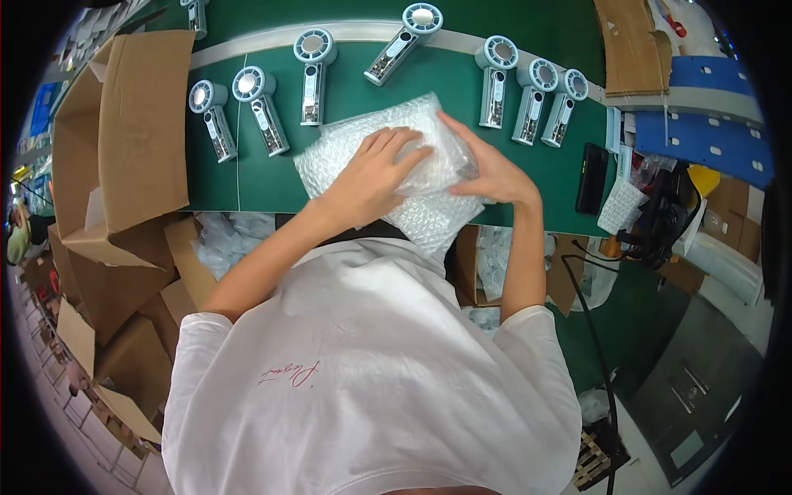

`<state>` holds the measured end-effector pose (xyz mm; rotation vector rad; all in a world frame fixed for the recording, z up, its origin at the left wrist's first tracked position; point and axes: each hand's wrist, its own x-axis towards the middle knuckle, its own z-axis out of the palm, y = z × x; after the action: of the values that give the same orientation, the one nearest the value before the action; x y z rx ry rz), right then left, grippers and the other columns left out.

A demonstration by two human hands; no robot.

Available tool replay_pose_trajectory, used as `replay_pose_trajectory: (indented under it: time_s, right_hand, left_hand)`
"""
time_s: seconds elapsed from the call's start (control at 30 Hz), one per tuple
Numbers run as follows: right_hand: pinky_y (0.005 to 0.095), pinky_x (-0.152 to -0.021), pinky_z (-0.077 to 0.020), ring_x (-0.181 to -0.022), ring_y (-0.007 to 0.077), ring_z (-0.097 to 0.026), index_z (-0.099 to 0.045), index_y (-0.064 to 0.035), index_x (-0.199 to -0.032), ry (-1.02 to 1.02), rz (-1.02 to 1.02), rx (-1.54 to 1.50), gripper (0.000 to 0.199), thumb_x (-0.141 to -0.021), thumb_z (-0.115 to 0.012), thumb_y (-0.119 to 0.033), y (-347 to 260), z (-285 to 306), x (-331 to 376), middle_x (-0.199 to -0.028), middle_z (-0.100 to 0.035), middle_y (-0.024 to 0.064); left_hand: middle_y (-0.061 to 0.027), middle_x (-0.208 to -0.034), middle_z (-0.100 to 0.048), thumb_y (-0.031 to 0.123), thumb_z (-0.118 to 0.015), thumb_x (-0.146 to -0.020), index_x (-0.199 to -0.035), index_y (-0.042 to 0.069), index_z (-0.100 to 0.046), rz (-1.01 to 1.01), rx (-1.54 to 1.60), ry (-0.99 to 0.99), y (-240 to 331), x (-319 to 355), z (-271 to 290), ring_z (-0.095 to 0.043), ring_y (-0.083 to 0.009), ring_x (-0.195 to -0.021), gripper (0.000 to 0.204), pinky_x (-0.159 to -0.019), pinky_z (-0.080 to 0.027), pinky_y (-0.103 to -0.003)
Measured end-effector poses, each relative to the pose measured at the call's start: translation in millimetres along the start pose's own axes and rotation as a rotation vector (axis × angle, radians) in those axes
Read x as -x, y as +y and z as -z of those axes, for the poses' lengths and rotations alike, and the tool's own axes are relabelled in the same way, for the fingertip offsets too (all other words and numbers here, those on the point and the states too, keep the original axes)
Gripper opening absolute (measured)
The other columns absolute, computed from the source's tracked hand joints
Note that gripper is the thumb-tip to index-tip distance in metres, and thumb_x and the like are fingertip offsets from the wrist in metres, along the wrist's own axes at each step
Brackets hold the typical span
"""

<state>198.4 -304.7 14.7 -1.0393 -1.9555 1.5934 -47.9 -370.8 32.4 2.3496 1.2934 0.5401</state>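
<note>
Bubble wrap sheets (342, 157), clear and crumpled, lie at the near edge of the green table, and one corner hangs over the edge. My left hand (373, 175) rests on top of them, fingers stretched out and thumb apart. At their right side, my right hand (495, 172) grips the bubble wrap's edge between thumb and fingers. Whether anything lies inside the wrap cannot be made out. Beyond it are pale blue handheld fans with clear handles: one fan (312, 78) straight behind, another fan (404, 43) tilted, and a fan (495, 81) to the right.
More fans (262, 111) lie at the left. A tall open cardboard box (144, 132) stands left of the table (272, 186). At the right edge are a dark phone (591, 179) and a white bubbled piece (620, 206). A black cable (594, 330) hangs down; boxes with clear bags sit below.
</note>
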Motion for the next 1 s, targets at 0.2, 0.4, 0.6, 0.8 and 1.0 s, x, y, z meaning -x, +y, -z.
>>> replay_pose_trajectory:
  time_s: [0.2,0.4,0.6,0.8,1.0]
  right_hand:
    - [0.0329,-0.099,-0.0472,-0.112,0.0247,-0.061,-0.048,-0.0121,-0.145,-0.089,-0.097,0.282,0.080,-0.069,-0.070,0.003,-34.2,-11.4,-37.2,-0.127,-0.062,0.0067]
    - [0.0361,-0.082,-0.0523,-0.096,0.0268,-0.061,-0.056,-0.0125,-0.135,0.264,0.010,0.785,0.059,-0.078,-0.063,0.001,-44.3,-39.8,-27.3,-0.109,-0.062,0.0081]
    - [0.0406,-0.081,-0.0526,-0.098,0.0338,-0.061,-0.047,0.0005,-0.137,0.872,-0.063,0.716,0.054,-0.088,-0.065,-0.016,0.5,4.2,-35.0,-0.115,-0.060,0.0182]
    - [0.0456,-0.077,-0.0535,-0.091,0.0401,-0.066,-0.037,0.0045,-0.141,0.727,-0.337,0.878,0.061,-0.090,-0.061,-0.018,-16.0,13.1,-57.2,-0.109,-0.064,0.0245]
    - [0.0452,-0.076,-0.0549,-0.082,0.0403,-0.068,-0.034,0.0049,-0.144,0.804,-0.212,0.672,0.061,-0.092,-0.058,-0.015,-11.2,22.4,-38.8,-0.106,-0.068,0.0247]
  left_hand:
    - [-0.0134,-0.127,-0.051,0.019,-0.077,-0.072,-0.119,0.006,-0.057,-0.187,-0.078,-0.004,-16.7,30.2,3.2,-0.047,-0.0303,-0.119,0.052,-0.105,-0.034,-0.045]
    - [-0.0108,-0.116,-0.057,0.020,-0.074,-0.076,-0.100,0.006,-0.059,-0.035,-0.011,0.006,-3.4,33.0,1.9,-0.051,-0.0293,-0.106,0.031,-0.098,-0.037,-0.041]
    - [-0.0062,-0.103,-0.063,0.019,-0.073,-0.080,-0.091,0.007,-0.060,0.271,-0.123,0.134,13.0,-3.5,-10.5,-0.054,-0.0256,-0.090,0.021,-0.088,-0.040,-0.036]
    - [-0.0046,-0.086,-0.064,0.017,-0.070,-0.083,-0.090,0.005,-0.062,0.231,0.025,0.174,-14.4,9.1,-12.8,-0.055,-0.0214,-0.071,0.016,-0.073,-0.044,-0.033]
    - [-0.0028,-0.076,-0.062,0.010,-0.060,-0.095,-0.090,0.004,-0.061,0.278,1.116,0.293,27.5,36.8,103.4,-0.057,-0.0128,-0.067,0.008,-0.065,-0.047,-0.027]
